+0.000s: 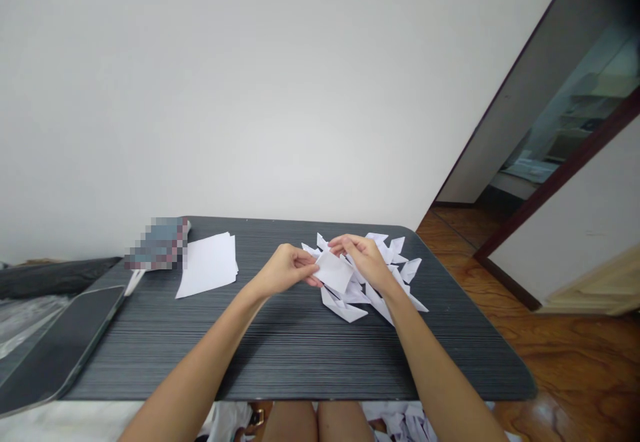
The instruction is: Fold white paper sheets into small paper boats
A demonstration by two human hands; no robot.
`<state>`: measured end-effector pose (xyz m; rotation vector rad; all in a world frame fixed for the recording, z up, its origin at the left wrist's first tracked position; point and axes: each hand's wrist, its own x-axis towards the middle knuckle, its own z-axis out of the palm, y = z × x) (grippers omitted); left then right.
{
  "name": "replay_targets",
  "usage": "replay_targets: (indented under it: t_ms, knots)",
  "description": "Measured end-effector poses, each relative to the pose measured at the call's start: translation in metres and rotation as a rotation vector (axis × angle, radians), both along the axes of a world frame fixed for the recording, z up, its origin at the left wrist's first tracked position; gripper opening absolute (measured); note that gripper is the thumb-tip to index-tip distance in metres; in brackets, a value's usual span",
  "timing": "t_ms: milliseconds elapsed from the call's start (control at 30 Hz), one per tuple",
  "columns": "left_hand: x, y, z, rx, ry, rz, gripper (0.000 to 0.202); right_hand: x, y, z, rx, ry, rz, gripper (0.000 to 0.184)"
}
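Head view: 2 hands, 1 small white paper sheet (334, 271) held between them, just in front of the pile of folded white paper shapes (395, 262) and overlapping its near-left edge. Left hand (285, 270) pinches the sheet's left edge, right hand (367, 261) pinches its top right corner; both are grasping, sheet lifted off the table (280, 342). Pile pieces overlap too much to count; 1 boat-like fold (345, 309) lies at its near edge. 1 stack of flat white sheets (207, 265) is well left of the pile. 1 dark flat device (65, 342) is far left of the pile, at the table edge.
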<state>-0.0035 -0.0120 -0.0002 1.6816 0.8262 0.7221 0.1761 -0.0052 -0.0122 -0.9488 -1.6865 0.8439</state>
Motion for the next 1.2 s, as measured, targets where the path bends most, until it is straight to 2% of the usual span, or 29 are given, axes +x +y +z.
replay_targets:
  t_ms: [67, 167, 267, 400, 500, 700, 833, 967, 1067, 1133, 1200]
  knots:
    - [-0.002, 0.002, -0.001, -0.003, 0.0, 0.022, 0.022, 0.004, -0.001, 0.002, 0.021, 0.012, 0.035, 0.026]
    - [-0.002, 0.004, -0.005, 0.097, 0.063, 0.076, 0.02, 0.005, -0.005, 0.004, 0.172, -0.108, 0.009, 0.016]
    - [0.0, 0.002, -0.007, 0.345, 0.217, 0.152, 0.021, 0.001, -0.01, 0.005, 0.35, -0.252, -0.042, 0.013]
    - [0.004, -0.004, -0.004, 0.685, 0.407, 0.205, 0.023, -0.005, -0.015, 0.005, 0.495, -0.311, -0.095, 0.018]
    - [0.006, -0.007, -0.003, 0.828, 0.511, 0.222, 0.022, -0.006, -0.016, 0.006, 0.551, -0.358, -0.096, 0.02]
    - [0.002, -0.007, -0.01, 0.939, 0.659, 0.163, 0.019, -0.002, -0.013, 0.006, 0.523, -0.359, -0.065, 0.017]
    - [0.004, -0.009, -0.008, 0.943, 0.689, 0.132, 0.019, -0.001, -0.012, 0.005, 0.518, -0.406, -0.017, 0.016]
    - [0.006, -0.013, -0.001, 0.889, 0.618, 0.126, 0.022, -0.004, -0.011, 0.003, 0.509, -0.353, -0.06, 0.019]
    - [0.005, -0.013, 0.002, 0.705, 0.465, 0.111, 0.025, -0.004, -0.01, 0.004, 0.416, -0.266, -0.132, 0.021]
    - [0.002, -0.011, 0.003, 0.517, 0.317, 0.118, 0.024, -0.001, -0.008, 0.006, 0.293, -0.196, -0.169, 0.021]
    - [-0.002, -0.008, 0.005, 0.341, 0.177, 0.145, 0.022, 0.003, -0.007, 0.007, 0.146, -0.162, -0.137, 0.017]
